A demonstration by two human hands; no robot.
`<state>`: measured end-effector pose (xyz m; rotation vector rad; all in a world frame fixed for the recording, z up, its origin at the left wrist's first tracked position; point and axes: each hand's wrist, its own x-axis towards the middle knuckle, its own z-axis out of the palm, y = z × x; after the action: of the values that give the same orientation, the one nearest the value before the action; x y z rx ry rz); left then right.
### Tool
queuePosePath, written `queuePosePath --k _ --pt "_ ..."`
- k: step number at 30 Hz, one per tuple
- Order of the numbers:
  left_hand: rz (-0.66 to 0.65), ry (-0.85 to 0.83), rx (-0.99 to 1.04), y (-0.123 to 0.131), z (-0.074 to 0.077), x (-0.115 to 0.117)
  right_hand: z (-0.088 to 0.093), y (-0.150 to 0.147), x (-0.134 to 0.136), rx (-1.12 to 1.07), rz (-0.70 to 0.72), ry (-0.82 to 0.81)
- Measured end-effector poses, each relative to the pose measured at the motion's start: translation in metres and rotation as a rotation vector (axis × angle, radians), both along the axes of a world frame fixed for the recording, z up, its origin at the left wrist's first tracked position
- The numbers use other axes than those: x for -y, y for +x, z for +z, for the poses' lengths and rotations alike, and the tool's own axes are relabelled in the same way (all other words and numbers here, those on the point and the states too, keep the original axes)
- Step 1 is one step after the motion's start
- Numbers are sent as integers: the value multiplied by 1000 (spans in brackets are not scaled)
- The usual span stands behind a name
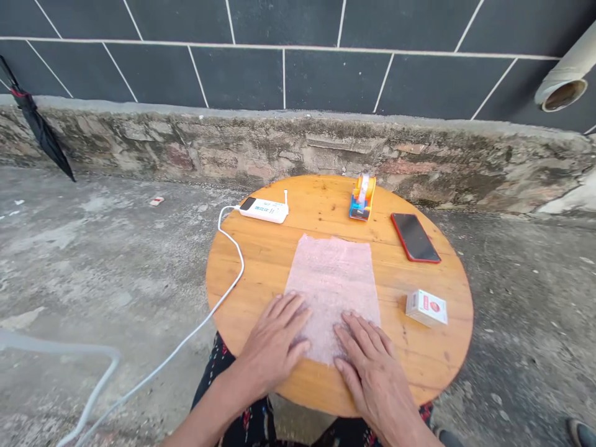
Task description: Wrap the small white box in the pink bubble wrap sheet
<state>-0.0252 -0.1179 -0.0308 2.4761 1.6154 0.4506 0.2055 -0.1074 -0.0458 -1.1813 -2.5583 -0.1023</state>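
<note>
A pink sheet that looks like bubble wrap (333, 270) lies flat on the round wooden table (246, 292). My left hand (277, 338) rests flat on its left edge, fingers spread. Over the lower right edge of the sheet lies my right hand (370, 360), with its fingers also stretched out. Neither hand holds anything. Right of the sheet sits a small white box (426, 308) with a red print. Beyond the sheet, an orange and blue tape dispenser (362, 197) stands upright with a roll of tape in it.
A phone with a red edge (415, 238) lies at the table's right. At the back left is a white device (264, 210), its white cable (205, 320) running off the left edge. Behind stand a stone ledge (279, 146) and tiled wall; a folded umbrella (44, 130) leans there.
</note>
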Motion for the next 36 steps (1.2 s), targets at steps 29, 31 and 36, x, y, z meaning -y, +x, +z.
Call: queuePosePath --k 29,31,36 --pt "7 33 340 12 -7 -49 30 17 -1 -185 -19 -104" --pt "-17 54 327 13 -7 -50 37 -5 -22 -179 -14 -137" --pt "-76 78 311 13 -7 -49 40 -40 -82 -40 34 -177"
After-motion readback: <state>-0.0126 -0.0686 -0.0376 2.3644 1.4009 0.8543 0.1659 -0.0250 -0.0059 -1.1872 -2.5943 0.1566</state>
